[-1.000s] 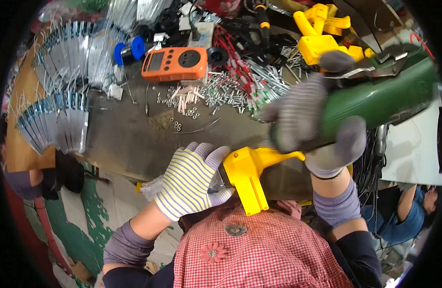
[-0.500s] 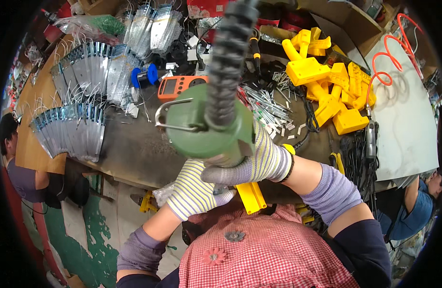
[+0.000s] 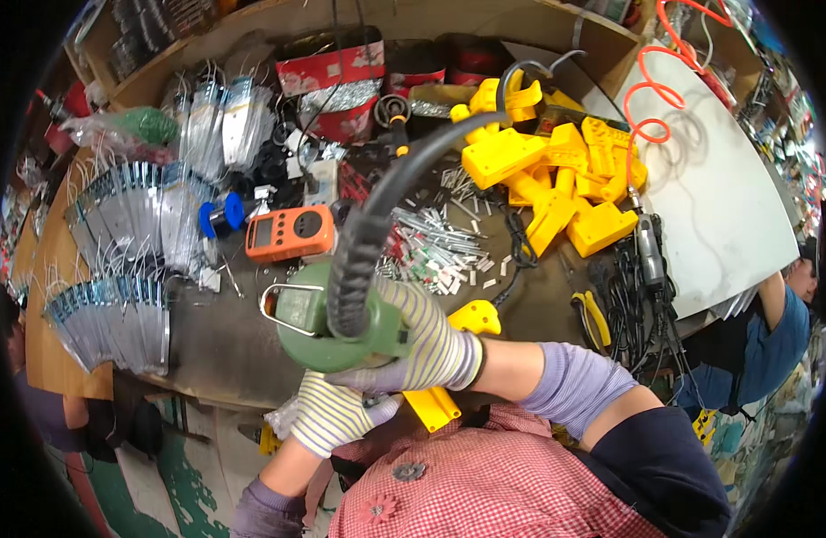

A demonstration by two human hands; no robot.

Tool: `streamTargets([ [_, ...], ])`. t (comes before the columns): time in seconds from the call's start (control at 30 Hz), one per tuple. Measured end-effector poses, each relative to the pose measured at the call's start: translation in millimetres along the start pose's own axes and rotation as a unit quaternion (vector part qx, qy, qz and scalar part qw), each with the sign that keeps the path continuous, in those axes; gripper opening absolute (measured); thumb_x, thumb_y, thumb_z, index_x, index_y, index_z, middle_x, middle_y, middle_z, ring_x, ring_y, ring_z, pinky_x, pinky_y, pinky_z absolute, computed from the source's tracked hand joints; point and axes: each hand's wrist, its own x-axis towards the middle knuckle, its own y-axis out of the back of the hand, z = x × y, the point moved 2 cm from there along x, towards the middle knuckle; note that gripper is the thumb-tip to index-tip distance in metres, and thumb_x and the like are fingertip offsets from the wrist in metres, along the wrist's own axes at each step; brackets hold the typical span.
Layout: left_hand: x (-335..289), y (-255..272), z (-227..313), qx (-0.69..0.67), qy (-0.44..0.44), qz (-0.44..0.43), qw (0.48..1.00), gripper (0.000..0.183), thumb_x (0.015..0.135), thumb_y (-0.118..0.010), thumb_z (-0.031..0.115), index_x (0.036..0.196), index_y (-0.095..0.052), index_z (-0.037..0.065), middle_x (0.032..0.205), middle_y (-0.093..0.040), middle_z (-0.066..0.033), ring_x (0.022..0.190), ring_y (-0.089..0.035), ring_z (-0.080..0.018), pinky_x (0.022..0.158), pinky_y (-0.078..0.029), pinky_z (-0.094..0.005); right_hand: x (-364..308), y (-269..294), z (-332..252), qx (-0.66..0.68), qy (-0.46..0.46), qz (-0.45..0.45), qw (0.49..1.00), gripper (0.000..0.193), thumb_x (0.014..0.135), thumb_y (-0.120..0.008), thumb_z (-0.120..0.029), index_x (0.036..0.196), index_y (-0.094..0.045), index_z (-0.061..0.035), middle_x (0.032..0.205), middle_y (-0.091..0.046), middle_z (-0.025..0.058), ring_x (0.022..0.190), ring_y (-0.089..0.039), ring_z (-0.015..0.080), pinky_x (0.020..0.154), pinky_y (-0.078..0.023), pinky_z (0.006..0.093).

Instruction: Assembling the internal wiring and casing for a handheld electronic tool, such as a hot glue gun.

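My right hand (image 3: 422, 336), in a striped glove, is wrapped round a green corded power tool (image 3: 341, 345), with a wire hanging loop and a thick black ribbed cable sleeve on top. Close below it is my left hand (image 3: 337, 417), also gloved, its thumb pointing towards a yellow plastic housing (image 3: 433, 410). The tool and my right hand cover the left fingertips, so their grip cannot be made out. Another yellow plastic piece (image 3: 475, 316) shows beyond my right wrist; whether it joins the housing is hidden. The tool's lower end is also out of sight.
Yellow gun-shaped housings (image 3: 547, 170) are piled at the back right, with loose metal rods (image 3: 440, 238) beside them. An orange meter (image 3: 290, 233) and fanned metal strips (image 3: 108, 318) lie left. Pliers (image 3: 592, 318) and black cables (image 3: 619, 305) lie right. Co-workers sit at both sides.
The view has shifted, showing more of the bench's far side. My right hand still grips the power tool, and its cable now bends to the right. My left hand stays beside the yellow housing.
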Motion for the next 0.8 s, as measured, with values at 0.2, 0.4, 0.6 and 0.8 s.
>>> streamTargets([
  [0.2,-2.0,-11.6,-9.0,-0.121,0.087,-0.113,0.982,0.055,0.078,-0.076,0.045,0.116,-0.062,0.009,0.092,-0.065,-0.0086,0.086,-0.062,-0.0275,0.081,-0.049,-0.0395,16.4,4.5,-34.0,0.008,-0.001,0.032,0.999,0.068,0.075,-0.087,-0.027,0.129,-0.054,-0.0027,0.108,-0.068,0.0123,0.099,-0.068,0.0297,0.095,-0.052,0.0388],
  [0.4,-5.8,-0.1,7.0,0.07,0.039,-0.013,0.997,0.082,0.066,-0.079,0.036,0.134,-0.05,0.001,0.11,-0.06,-0.0169,0.102,-0.056,-0.038,0.09,-0.044,-0.0469,-0.8,98.6,-88.1,-0.267,0.01,0.25,0.931,0.062,0.086,-0.07,-0.018,0.143,-0.047,-0.0057,0.117,-0.067,0.0175,0.102,-0.068,0.0346,0.097,-0.052,0.0439],
  [0.6,13.2,1.3,13.3,-0.008,0.039,-0.008,0.999,0.085,0.064,-0.083,0.022,0.139,-0.052,0.0,0.119,-0.059,-0.0202,0.106,-0.057,-0.0402,0.096,-0.048,-0.0455,-121.7,255.5,-65.8,-0.707,-0.211,0.293,0.608,0.066,0.088,-0.065,-0.02,0.149,-0.041,-0.0122,0.123,-0.065,0.0239,0.104,-0.065,0.0428,0.09,-0.053,0.0503],
  [0.8,27.4,23.0,-17.0,-0.293,0.115,-0.024,0.949,0.075,0.074,-0.086,0.017,0.14,-0.055,0.0,0.123,-0.067,-0.0145,0.112,-0.064,-0.021,0.1,-0.05,-0.0343,-128.8,261.5,-63.5,-0.786,-0.373,0.202,0.45,0.088,0.071,-0.084,-0.022,0.149,-0.042,-0.0193,0.126,-0.061,0.0226,0.115,-0.059,0.0406,0.096,-0.05,0.0482],
])
